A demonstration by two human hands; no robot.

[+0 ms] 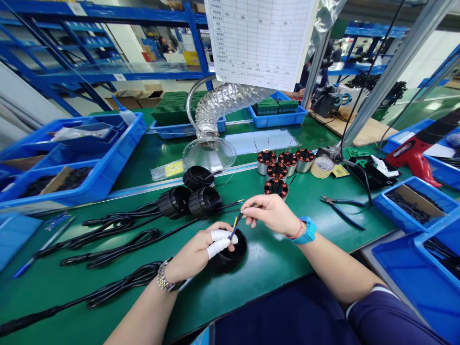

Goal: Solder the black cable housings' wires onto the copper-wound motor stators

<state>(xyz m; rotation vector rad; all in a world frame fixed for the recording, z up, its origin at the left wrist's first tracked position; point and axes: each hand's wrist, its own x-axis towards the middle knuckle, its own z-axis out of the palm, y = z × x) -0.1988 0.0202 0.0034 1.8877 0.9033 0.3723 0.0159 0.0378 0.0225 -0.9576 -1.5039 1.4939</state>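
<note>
My left hand (212,244), with white finger cots on thumb and finger, pinches thin yellow and blue wires (234,226) above a round black plastic housing (232,254). My right hand (271,215) grips a short black sleeve (246,212) at the wires' upper end. Whether the sleeve is over the wire tips is too small to tell. To the left stand several more black housings (204,201), from which coiled black cables (125,244) run. Behind my right hand are several motor stators (276,188) with copper windings.
Diagonal cutters (343,211) lie right of my right hand. Blue bins (419,203) of black parts flank the right side, below a red heat gun (413,148). A clear fume hood (209,154) on a foil duct stands behind; a large blue tray (118,165) sits left.
</note>
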